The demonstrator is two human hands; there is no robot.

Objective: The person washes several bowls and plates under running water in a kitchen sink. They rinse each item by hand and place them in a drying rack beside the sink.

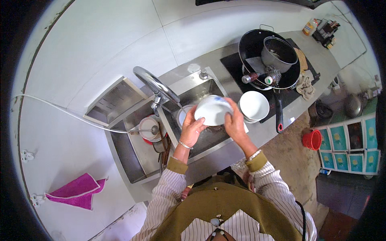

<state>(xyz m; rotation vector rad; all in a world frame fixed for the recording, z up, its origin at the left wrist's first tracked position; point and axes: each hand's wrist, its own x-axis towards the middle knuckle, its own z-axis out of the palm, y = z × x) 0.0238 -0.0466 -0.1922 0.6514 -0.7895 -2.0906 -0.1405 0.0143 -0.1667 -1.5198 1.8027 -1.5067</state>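
A white bowl (213,113) with a blue pattern is held tilted between my two hands over the right sink basin (208,145). My left hand (191,126) grips its left side, thumb at the rim. My right hand (234,122) holds its right side. Beneath the chrome faucet (158,87), another white bowl (181,117) sits in the basin, partly hidden by my left hand. A stack of white bowls (254,105) stands on the counter to the right of my right hand.
Plates (148,126), a ladle (154,129) and chopsticks (166,150) lie in the left basin. A large black wok (253,42) holding a pot (279,54) and jars rests on the cooktop, its handle (279,111) jutting over the counter. A cloth (305,87) lies beside it.
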